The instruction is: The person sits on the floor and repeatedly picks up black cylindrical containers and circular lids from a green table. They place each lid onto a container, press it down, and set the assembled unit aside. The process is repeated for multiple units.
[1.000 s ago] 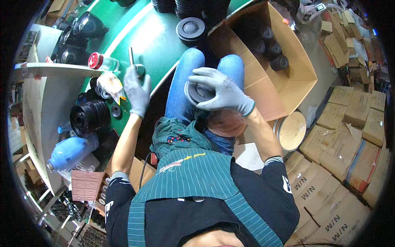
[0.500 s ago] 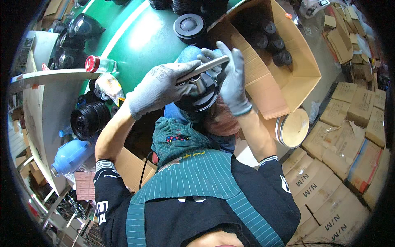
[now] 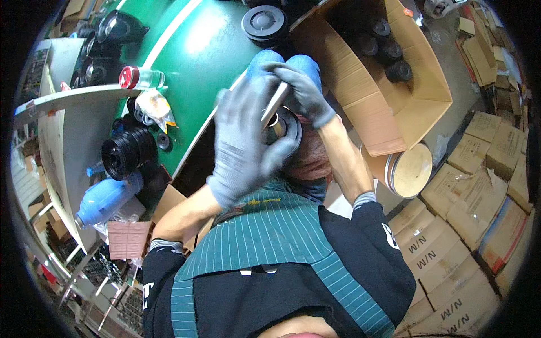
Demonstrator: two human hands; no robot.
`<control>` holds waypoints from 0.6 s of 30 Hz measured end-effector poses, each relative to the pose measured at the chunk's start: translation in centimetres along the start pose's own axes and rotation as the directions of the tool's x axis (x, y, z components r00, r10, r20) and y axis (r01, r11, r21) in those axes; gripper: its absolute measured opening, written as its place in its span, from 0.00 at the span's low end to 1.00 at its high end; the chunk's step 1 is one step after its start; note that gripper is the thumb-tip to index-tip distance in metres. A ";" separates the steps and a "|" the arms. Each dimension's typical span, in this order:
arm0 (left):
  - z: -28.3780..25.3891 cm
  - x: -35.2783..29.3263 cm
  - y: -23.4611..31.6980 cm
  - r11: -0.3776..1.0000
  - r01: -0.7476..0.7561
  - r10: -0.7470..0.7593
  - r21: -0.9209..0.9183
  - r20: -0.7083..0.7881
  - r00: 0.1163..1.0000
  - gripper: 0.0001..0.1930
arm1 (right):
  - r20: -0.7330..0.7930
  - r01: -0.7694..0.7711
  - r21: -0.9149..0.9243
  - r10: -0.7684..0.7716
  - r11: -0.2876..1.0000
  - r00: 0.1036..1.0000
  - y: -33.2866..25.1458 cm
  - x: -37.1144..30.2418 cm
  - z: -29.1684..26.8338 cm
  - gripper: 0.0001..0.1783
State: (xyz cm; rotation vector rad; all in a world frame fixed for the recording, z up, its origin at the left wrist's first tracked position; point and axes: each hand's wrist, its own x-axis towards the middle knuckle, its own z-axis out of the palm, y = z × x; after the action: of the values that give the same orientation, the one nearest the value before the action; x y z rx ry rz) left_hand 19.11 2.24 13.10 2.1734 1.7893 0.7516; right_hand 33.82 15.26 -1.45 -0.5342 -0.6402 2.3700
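Note:
Both my hands wear grey gloves. My left hand [image 3: 242, 143], blurred by motion, has its fingers stretched out and its thumb apart, beside a black round part [image 3: 290, 135] in my lap. A shiny metal cylinder [image 3: 275, 127] rises from the middle of that part, partly hidden behind my left hand. Across the cylinder's top runs a flat grey bar [image 3: 275, 103], tilted, its upper end at my right hand [image 3: 304, 93]. The right fingers are bent round that end; whether my left palm touches the bar cannot be seen.
An open cardboard box [image 3: 420, 107] holding several black round parts stands at the right, near a round wooden-topped stool [image 3: 410, 170]. On the green table [image 3: 186, 62] are stacked black discs [image 3: 264, 25] and a red-lidded jar [image 3: 141, 78]. Black rings [image 3: 127, 152] lie at the left.
My left hand has let go of the bar's near end and opened, moving toward the middle. The bar has swung to a steeper angle, and my right hand now curls over its far end.

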 end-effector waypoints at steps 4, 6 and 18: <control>1.8 1.3 -10.1 0.931 0.094 -0.106 -0.353 -0.015 0.994 0.33 | 0.166 0.354 -0.232 -0.322 0.906 0.932 -0.4 -10.4 3.9 0.21; 3.0 3.8 -11.2 0.709 0.182 -0.057 -0.681 0.203 0.978 0.34 | 0.339 0.494 -0.423 -0.373 0.759 0.864 -1.5 -12.4 5.5 0.15; 15.5 12.9 -2.7 0.326 -0.188 0.771 -0.927 0.146 0.620 0.21 | 0.688 0.720 -0.689 0.240 -0.079 0.685 2.3 -5.3 17.5 0.28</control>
State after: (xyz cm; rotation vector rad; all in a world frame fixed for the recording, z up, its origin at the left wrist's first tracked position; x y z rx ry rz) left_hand 26.41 17.47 1.84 1.8374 0.1619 0.7217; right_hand 27.66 4.81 12.39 0.0506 -2.6629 1.0432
